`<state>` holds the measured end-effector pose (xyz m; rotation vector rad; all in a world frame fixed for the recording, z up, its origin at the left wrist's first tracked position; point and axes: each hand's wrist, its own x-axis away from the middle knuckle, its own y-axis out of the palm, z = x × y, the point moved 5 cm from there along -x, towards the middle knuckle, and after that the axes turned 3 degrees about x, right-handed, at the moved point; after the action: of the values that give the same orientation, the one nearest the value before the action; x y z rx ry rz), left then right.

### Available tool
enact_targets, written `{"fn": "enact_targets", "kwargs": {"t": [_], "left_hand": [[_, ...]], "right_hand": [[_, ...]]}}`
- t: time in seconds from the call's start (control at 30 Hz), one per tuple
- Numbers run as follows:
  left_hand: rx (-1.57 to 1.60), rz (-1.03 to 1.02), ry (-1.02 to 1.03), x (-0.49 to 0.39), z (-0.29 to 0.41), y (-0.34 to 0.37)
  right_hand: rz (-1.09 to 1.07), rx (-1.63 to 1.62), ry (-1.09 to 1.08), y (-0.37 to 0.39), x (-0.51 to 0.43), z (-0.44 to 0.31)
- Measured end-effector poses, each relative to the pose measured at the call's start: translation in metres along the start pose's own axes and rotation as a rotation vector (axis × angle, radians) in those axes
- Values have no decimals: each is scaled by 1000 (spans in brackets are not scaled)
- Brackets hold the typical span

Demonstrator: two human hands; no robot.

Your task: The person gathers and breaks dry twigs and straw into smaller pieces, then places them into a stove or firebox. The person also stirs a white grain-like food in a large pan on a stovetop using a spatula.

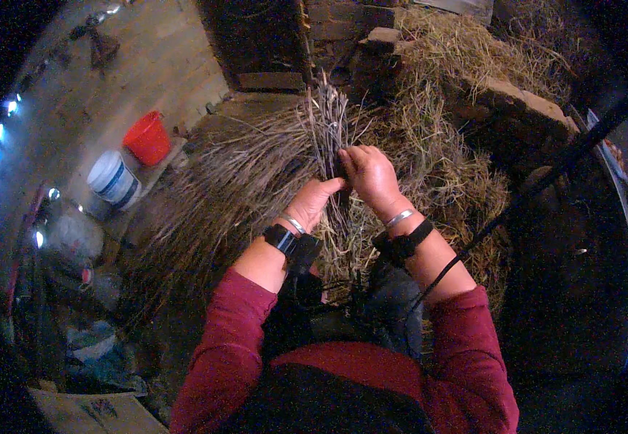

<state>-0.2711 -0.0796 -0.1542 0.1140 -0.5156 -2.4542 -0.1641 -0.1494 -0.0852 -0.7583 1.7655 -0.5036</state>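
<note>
A bundle of thin dry twigs (326,127) stands roughly upright before me, its cut ends pointing away. My left hand (314,199) grips it from the left, thumb laid across the stems. Just above and to the right, my right hand (369,172) is closed on the same bundle, fingertips pressed to its right side. The two hands nearly touch. A large heap of brushwood (249,163) spreads to the left, behind the bundle. Loose straw (341,260) lies under and between my forearms. The palms and the stems inside them are hidden.
A red plastic bucket (147,139) and a white bucket with a blue band (113,179) stand at the left. Hay (455,49) lies over a stone ledge (525,100) at the upper right. A dark cord (449,266) crosses by my right forearm. A dark wooden door (259,40) is at the top.
</note>
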Motion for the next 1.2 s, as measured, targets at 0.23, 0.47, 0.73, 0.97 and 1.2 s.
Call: {"fn": "enact_targets", "kwargs": {"t": [0.23,0.47,0.73,0.97,1.2], "left_hand": [[-500,240,322,-14,12,-17],[-606,279,425,-21,6,-6],[-585,313,301,-16,11,-12],[107,211,316,-35,69,-69],[-956,234,863,-1,109,-66]], "right_hand": [[238,-605,233,1,-5,25],[17,-552,415,7,-8,28],[41,-338,221,4,-12,20],[-268,-763,468,27,29,62],[-364,-665,577,18,93,119]]}}
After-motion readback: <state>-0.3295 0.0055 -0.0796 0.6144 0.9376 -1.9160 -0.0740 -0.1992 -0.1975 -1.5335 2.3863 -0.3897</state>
